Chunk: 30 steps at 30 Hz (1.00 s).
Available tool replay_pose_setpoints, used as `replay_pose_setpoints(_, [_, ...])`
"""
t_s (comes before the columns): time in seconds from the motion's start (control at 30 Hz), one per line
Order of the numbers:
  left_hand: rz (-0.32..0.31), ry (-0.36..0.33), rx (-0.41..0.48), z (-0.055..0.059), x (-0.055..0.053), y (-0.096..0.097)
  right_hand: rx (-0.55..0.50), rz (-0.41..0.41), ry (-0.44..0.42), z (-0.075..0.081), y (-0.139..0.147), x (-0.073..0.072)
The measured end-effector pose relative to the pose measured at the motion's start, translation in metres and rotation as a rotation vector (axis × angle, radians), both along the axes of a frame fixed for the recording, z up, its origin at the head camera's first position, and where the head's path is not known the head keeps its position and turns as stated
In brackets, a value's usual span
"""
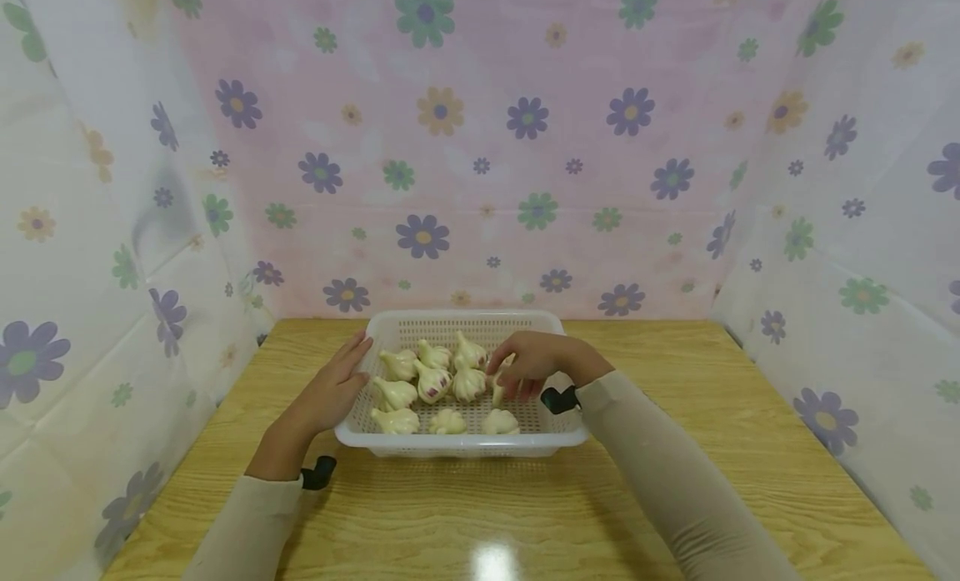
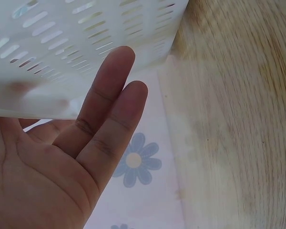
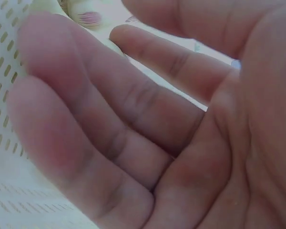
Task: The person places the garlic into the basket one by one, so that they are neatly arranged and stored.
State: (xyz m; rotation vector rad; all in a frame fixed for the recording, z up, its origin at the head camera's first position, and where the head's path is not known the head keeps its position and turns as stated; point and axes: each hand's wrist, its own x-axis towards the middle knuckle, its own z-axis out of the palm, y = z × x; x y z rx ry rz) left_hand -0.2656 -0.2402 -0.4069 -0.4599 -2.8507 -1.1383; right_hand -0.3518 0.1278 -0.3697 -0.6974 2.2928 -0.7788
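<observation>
A white slotted plastic basket (image 1: 461,441) holds several garlic bulbs (image 1: 395,394), pale with some purple streaks. My left hand (image 1: 327,395) lies along the basket's left side, its fingers extended near the rim; the left wrist view shows two fingertips (image 2: 120,59) against the slotted wall (image 2: 93,28). Inside the right part of the basket, my right hand (image 1: 534,360) reaches down with loosely bent fingers. One garlic bulb (image 1: 498,391) is partly hidden behind those fingers. In the right wrist view the palm (image 3: 195,176) faces the camera, and a purple-marked bulb (image 3: 89,18) shows beyond the fingertips.
The basket stands on a wood-grain table (image 1: 420,514). Floral cloth (image 1: 480,181) hangs behind the table and along both sides. A dark strap piece (image 1: 318,473) sits at the left wrist, another (image 1: 560,399) at the right.
</observation>
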Motion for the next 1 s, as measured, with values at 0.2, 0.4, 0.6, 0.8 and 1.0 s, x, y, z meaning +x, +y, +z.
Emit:
replay_pose_setpoints(0.2, [0.0, 0.0, 0.005, -0.001, 0.0, 0.0, 0.007, 0.012, 0.057, 0.005, 0.002, -0.003])
replay_pose_setpoints(0.4, [-0.007, -0.002, 0.009, -0.001, -0.004, 0.003, -0.008, 0.012, 0.086, 0.005, 0.009, -0.003])
replay_pose_setpoints(0.6, [-0.019, -0.022, 0.027, -0.004, -0.009, 0.009, -0.022, -0.005, 0.097, 0.007, 0.021, 0.002])
replay_pose_setpoints(0.8, [-0.008, -0.019, -0.003, -0.004, -0.009, 0.009, -0.088, 0.005, 0.152, 0.019, 0.039, 0.005])
replay_pose_setpoints(1.0, [-0.02, -0.035, -0.036, 0.002, -0.004, 0.002, -0.083, -0.055, 0.302, 0.032, 0.065, 0.016])
